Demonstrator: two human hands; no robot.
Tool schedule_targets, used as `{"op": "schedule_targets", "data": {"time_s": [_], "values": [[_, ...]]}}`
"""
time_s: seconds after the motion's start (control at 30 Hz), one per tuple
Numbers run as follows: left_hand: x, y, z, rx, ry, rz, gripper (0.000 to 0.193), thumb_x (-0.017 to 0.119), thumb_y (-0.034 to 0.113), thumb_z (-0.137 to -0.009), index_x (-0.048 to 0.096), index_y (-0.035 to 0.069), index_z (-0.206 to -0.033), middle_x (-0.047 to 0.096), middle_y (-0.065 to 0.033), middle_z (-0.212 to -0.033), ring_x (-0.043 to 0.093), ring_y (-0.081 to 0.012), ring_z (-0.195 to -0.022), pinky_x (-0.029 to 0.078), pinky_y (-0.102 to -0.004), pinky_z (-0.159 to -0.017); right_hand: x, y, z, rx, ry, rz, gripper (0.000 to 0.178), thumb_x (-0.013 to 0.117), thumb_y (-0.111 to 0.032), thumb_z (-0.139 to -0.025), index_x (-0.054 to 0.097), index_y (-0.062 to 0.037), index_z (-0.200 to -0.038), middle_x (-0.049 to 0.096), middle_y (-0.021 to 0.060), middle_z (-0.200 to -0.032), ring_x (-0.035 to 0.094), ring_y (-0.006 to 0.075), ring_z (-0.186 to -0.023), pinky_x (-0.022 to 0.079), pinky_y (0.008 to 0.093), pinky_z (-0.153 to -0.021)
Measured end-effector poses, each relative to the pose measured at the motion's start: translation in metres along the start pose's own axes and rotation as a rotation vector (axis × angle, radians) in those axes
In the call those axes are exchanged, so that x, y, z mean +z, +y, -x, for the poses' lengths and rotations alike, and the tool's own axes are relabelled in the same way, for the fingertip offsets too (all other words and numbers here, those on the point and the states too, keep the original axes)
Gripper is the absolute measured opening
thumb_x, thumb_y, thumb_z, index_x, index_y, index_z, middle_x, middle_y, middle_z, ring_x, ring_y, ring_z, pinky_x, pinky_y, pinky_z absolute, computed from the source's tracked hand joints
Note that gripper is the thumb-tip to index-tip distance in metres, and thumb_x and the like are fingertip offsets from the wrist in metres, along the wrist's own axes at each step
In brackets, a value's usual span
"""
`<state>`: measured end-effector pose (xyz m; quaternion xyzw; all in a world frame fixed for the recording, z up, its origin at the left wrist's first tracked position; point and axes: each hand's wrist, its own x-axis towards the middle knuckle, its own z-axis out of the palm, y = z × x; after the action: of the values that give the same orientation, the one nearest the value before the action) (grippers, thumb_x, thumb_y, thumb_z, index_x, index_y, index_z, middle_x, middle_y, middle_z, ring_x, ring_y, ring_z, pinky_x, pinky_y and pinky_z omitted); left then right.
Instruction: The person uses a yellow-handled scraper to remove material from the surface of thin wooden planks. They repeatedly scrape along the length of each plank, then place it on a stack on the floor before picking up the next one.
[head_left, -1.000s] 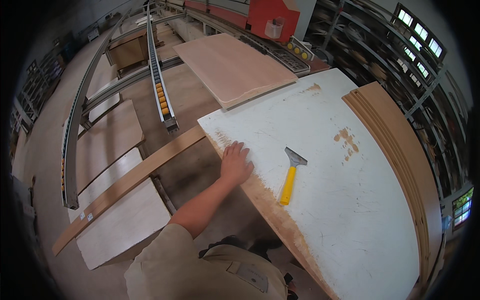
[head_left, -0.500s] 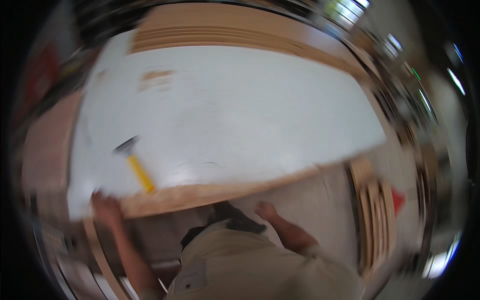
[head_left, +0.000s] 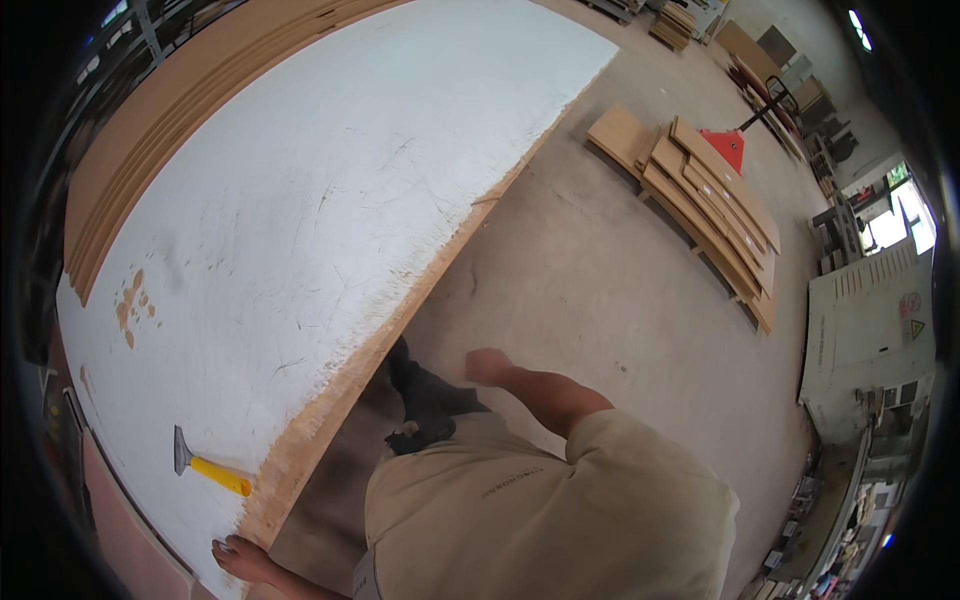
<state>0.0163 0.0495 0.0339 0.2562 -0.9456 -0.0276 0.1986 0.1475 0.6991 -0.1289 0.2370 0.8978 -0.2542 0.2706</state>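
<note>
A large white-topped board with a worn brown front edge stretches diagonally across the view. My left hand rests on its near left corner, fingers lying over the top beside the edge. Just beyond that hand, a scraper with a yellow handle and a flat dark metal head lies on the white surface. My right hand hangs in the air over the floor, right of the board and touching nothing. Its fingers look curled in, and I see nothing in them.
Stacked brown boards lie along the board's far left side. To the right, a low pile of wooden panels stands on the floor beside a red pallet truck. A pale metal cabinet stands at the far right.
My view has swung to the right, bringing the panel pile and cabinet into fuller sight. My left hand stays at the board's corner; the scraper still lies on the board. My right hand remains off the board.
</note>
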Motion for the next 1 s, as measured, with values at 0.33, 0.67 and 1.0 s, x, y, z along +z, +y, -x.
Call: {"op": "schedule_targets", "data": {"time_s": [0.33,0.67,1.0], "values": [[0.006,-0.002,-0.003,0.067,0.027,-0.036,0.045,0.054,0.032,-0.098,0.060,0.001,-0.130,0.061,-0.0225,-0.130,0.059,-0.0411,-0.117,0.048,-0.0480,-0.099,-0.012,0.026,0.007,-0.005,0.092,-0.085,0.037,0.062,-0.039,-0.088,0.070,-0.0050,-0.099,0.070,0.0213,-0.105,0.065,0.0434,-0.100,0.051,0.0523,-0.088],[0.010,-0.012,-0.007,0.073,0.013,-0.054,0.052,0.051,0.040,-0.098,0.061,0.003,-0.132,0.062,-0.0211,-0.130,0.059,-0.0407,-0.118,0.048,-0.0490,-0.100,-0.008,0.017,0.001,-0.051,0.070,-0.112,0.037,0.062,-0.040,-0.088,0.069,-0.0043,-0.098,0.070,0.0218,-0.102,0.065,0.0442,-0.098,0.051,0.0521,-0.086],[0.017,-0.020,-0.011,0.001,-0.011,-0.049,0.051,0.050,0.040,-0.099,0.060,0.004,-0.134,0.060,-0.0207,-0.133,0.058,-0.0395,-0.121,0.047,-0.0485,-0.101,-0.011,0.024,0.000,0.033,0.070,-0.128,0.029,0.068,-0.033,-0.080,0.071,-0.0100,-0.098,0.073,0.0156,-0.103,0.067,0.0373,-0.101,0.053,0.0479,-0.088]]}}
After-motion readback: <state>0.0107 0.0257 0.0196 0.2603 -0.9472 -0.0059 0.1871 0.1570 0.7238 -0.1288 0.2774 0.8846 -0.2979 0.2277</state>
